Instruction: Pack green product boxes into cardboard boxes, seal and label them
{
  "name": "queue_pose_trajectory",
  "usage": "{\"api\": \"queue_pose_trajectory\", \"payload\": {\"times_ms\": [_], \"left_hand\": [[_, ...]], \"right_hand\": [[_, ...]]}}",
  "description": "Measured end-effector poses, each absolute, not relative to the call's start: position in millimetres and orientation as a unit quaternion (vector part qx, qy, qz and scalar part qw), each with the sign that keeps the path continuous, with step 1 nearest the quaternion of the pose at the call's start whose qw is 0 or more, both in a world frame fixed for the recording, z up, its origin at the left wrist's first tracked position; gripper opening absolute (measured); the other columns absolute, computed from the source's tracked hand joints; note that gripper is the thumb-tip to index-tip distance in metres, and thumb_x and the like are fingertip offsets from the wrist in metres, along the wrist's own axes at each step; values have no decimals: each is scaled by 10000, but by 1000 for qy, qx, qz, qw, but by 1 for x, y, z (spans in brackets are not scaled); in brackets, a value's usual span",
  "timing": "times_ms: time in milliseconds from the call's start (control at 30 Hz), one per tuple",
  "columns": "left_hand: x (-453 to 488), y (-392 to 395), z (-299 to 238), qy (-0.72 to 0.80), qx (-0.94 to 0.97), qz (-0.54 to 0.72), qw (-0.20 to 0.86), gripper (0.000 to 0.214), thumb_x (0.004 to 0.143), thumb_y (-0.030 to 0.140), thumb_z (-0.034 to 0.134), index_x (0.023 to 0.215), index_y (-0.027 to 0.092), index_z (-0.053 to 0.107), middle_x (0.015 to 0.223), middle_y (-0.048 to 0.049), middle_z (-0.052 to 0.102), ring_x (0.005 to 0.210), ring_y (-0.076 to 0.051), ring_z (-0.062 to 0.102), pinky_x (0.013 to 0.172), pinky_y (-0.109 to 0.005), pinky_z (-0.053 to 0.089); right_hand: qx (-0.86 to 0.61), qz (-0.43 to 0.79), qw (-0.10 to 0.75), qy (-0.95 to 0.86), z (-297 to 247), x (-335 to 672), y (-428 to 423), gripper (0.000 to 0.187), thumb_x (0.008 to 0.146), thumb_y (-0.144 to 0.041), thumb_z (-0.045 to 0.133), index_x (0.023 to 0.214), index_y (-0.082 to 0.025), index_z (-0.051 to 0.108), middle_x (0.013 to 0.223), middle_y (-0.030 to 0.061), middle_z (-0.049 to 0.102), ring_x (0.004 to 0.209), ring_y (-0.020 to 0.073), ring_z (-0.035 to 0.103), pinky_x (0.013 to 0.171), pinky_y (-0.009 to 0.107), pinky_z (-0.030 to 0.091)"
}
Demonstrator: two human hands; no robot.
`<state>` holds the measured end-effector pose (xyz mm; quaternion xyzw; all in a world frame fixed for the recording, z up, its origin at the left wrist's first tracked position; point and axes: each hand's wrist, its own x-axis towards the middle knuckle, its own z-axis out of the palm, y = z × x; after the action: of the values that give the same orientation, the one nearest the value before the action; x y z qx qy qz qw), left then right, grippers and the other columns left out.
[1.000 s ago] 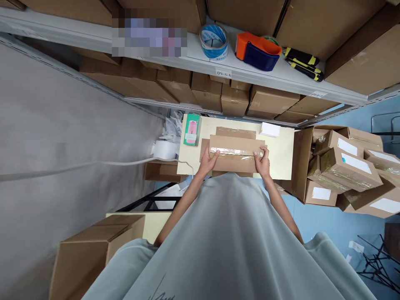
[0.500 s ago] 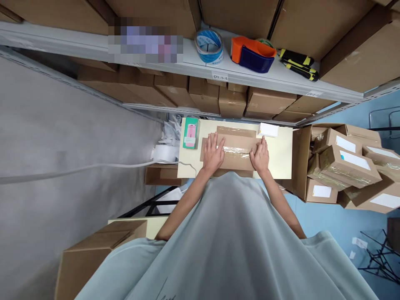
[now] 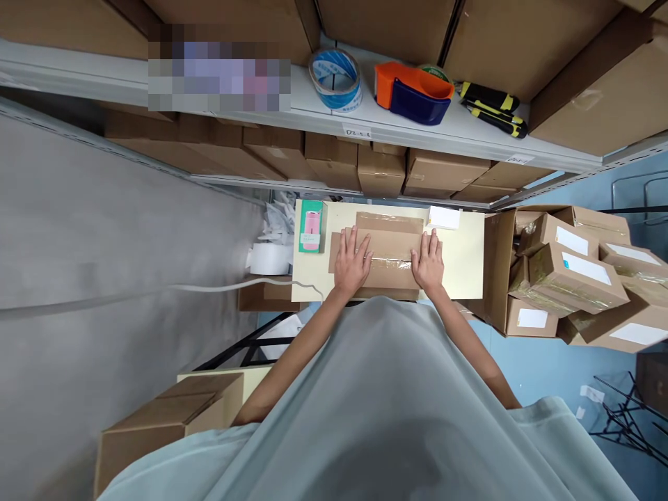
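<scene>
Two bare palms rest flat, left hand (image 3: 351, 268) and right hand (image 3: 428, 266), gripping nothing, on brown cardboard box (image 3: 389, 245) midway along cream rectangular tabletop (image 3: 465, 259). Shiny clear tape (image 3: 391, 264) spans seam; cardboard flaps (image 3: 390, 223) appear unfolded.

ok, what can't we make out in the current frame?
All in the head view:
Carton underside: hidden by its own upper face.
Carton surface beneath left hand and right hand: covered by them.
Whatever lies behind the pixelated patch: blurred out.
Any print on white labels at right: too small.
Upper-shelf boxes: tops cut off by picture edge.
</scene>
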<state>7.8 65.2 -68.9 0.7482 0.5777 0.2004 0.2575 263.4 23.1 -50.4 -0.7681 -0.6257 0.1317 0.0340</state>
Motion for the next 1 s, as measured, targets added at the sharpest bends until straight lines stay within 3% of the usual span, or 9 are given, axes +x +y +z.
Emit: {"api": "queue_pose_trajectory", "payload": {"times_ms": [433, 733, 1000], "left_hand": [[6, 65, -74, 583, 749, 195, 247, 554, 1140, 414, 472, 1637, 204, 598, 1868, -104, 290, 1780, -351, 40, 1428, -666, 209], [3, 68, -76, 577, 762, 194, 221, 558, 1127, 384, 467, 1629, 189, 614, 1860, -115, 306, 1773, -376, 98, 1391, -679, 306], [-2, 67, -74, 576, 772, 211, 169, 525, 1088, 331, 488, 1562, 220, 684, 1775, -161, 473, 1724, -416, 292, 1318, -688, 422]], "right_hand": [[-770, 132, 19, -624, -52, 261, 24, 742, 1178, -503, 268, 1801, -100, 288, 1898, 187, 136, 1664, 410, 328, 1315, 584, 392], [-762, 111, 79, -633, -67, 259, 22, 735, 1178, -504, 279, 1772, -79, 355, 1874, 225, 216, 1662, 420, 338, 1314, 596, 362], [-761, 59, 112, -636, -81, 253, 16, 687, 1163, -479, 327, 1753, -140, 416, 1827, 232, 349, 1692, 413, 350, 1300, 630, 383]]}}
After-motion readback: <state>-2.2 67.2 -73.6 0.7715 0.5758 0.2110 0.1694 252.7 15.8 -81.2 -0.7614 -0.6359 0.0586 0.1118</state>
